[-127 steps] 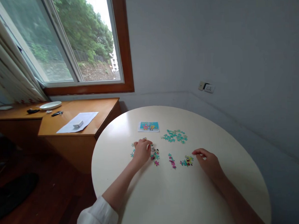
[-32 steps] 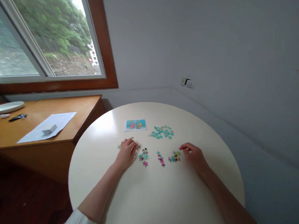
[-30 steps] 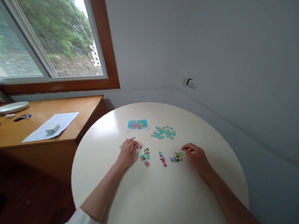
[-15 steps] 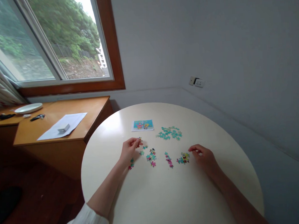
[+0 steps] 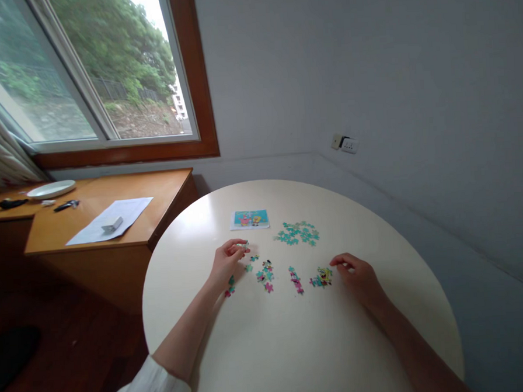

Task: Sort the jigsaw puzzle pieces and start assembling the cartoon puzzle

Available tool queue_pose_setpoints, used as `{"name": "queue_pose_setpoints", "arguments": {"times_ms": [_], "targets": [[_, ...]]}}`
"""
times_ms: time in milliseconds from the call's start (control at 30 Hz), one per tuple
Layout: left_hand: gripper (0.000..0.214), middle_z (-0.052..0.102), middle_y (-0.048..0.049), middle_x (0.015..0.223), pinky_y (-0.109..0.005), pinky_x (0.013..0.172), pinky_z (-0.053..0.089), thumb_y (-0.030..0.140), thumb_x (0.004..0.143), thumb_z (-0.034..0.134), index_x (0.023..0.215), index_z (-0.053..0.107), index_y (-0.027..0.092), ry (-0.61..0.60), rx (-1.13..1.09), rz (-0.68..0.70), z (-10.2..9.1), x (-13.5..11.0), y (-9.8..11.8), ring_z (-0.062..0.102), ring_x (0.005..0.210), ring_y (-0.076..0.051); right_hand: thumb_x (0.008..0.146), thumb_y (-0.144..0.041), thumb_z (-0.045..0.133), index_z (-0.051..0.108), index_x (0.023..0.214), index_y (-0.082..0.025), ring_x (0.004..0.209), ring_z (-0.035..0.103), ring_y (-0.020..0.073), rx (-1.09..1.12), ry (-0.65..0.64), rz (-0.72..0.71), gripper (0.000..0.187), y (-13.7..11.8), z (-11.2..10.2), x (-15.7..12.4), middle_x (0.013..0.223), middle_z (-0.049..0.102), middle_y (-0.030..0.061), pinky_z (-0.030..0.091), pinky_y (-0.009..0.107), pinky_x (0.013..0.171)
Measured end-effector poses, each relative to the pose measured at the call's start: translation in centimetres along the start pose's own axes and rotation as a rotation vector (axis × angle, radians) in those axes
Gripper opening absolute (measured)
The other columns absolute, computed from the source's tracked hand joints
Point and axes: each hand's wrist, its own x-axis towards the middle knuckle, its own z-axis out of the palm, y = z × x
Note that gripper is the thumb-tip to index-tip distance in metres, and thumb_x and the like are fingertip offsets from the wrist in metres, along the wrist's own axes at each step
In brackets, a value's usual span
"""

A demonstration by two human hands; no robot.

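Observation:
My left hand [image 5: 228,260] pinches a small jigsaw puzzle piece [image 5: 245,244] between thumb and fingers, just above the table. Beside and partly behind that hand lie a few loose pieces [image 5: 230,285]. To its right is a loose cluster of pieces [image 5: 264,275]. A joined pink strip of pieces [image 5: 296,280] lies in the middle. My right hand [image 5: 355,273] rests with curled fingers at the right edge of a joined yellow section [image 5: 322,277]; whether the fingertips touch it or hold anything is unclear.
A pile of green pieces [image 5: 297,234] lies toward the back of the round white table [image 5: 295,346]. Left of it is a picture card [image 5: 250,219]. A wooden desk [image 5: 165,189] at the left carries white paper [image 5: 129,217], a small white box [image 5: 113,224] and a plate [image 5: 51,190].
The piece in my left hand has turned and now shows a greener face; the fingers have shifted slightly. My right hand and the pieces on the table look the same.

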Motion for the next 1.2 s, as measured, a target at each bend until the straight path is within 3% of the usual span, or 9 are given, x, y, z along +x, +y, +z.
{"name": "queue_pose_setpoints", "arguments": {"times_ms": [167, 433, 567, 833, 1000, 1200], "targets": [[0.044, 0.069, -0.0054, 0.073, -0.028, 0.069, 0.047, 0.037, 0.064, 0.068, 0.1, 0.064, 0.012, -0.039, -0.004, -0.032, -0.1, 0.0, -0.2, 0.064, 0.078, -0.018, 0.06, -0.03, 0.04, 0.059, 0.059, -0.022, 0.064, 0.057, 0.0184, 0.011, 0.004, -0.012, 0.02, 0.1, 0.1, 0.0, 0.067, 0.065, 0.0031, 0.045, 0.031, 0.064], [0.044, 0.071, -0.0085, 0.081, -0.031, 0.071, 0.049, 0.039, 0.054, 0.076, 0.089, 0.068, 0.013, 0.008, 0.035, -0.013, 0.0, 0.1, -0.4, 0.065, 0.077, -0.02, 0.061, -0.026, 0.04, 0.058, 0.059, -0.022, 0.064, 0.057, 0.0181, 0.027, 0.014, -0.013, 0.019, 0.0, 0.4, -0.1, 0.067, 0.065, 0.0029, 0.044, 0.03, 0.062], [0.043, 0.071, -0.0063, 0.074, -0.03, 0.068, 0.05, 0.037, 0.05, 0.077, 0.085, 0.069, 0.013, 0.01, 0.057, -0.024, 0.6, 0.3, -0.2, 0.065, 0.072, -0.019, 0.061, -0.024, 0.04, 0.058, 0.058, -0.022, 0.062, 0.056, 0.0168, 0.039, -0.003, -0.029, 0.018, -0.1, 0.5, -0.1, 0.067, 0.065, 0.0026, 0.043, 0.028, 0.06], [0.023, 0.067, -0.0039, 0.062, -0.025, 0.051, 0.043, 0.029, 0.058, 0.071, 0.076, 0.069, 0.015, -0.147, 0.273, 0.011, 5.5, -3.0, 0.3, 0.059, 0.055, -0.015, 0.063, -0.02, 0.039, 0.059, 0.06, -0.02, 0.065, 0.056, 0.0159, 0.065, -0.036, -0.045, 0.019, -0.2, 0.7, -0.1, 0.068, 0.064, 0.0022, 0.043, 0.028, 0.063], [0.012, 0.068, -0.0018, 0.064, -0.025, 0.057, 0.041, 0.02, 0.062, 0.065, 0.074, 0.068, 0.018, -0.222, 0.543, 0.117, 8.8, -5.7, 0.1, 0.053, 0.054, -0.012, 0.064, -0.019, 0.04, 0.059, 0.06, -0.02, 0.066, 0.056, 0.0158, 0.085, -0.027, -0.04, 0.02, -0.2, 0.9, 0.0, 0.068, 0.064, 0.002, 0.043, 0.028, 0.064], [0.01, 0.066, -0.0002, 0.065, -0.023, 0.056, 0.037, 0.014, 0.062, 0.061, 0.07, 0.065, 0.019, -0.251, 0.618, 0.112, 11.0, -7.1, 0.1, 0.054, 0.057, -0.013, 0.064, -0.016, 0.039, 0.059, 0.06, -0.021, 0.067, 0.057, 0.0154, 0.109, -0.024, -0.058, 0.02, -0.2, 1.1, 0.0, 0.068, 0.064, 0.0014, 0.042, 0.027, 0.064]]}}
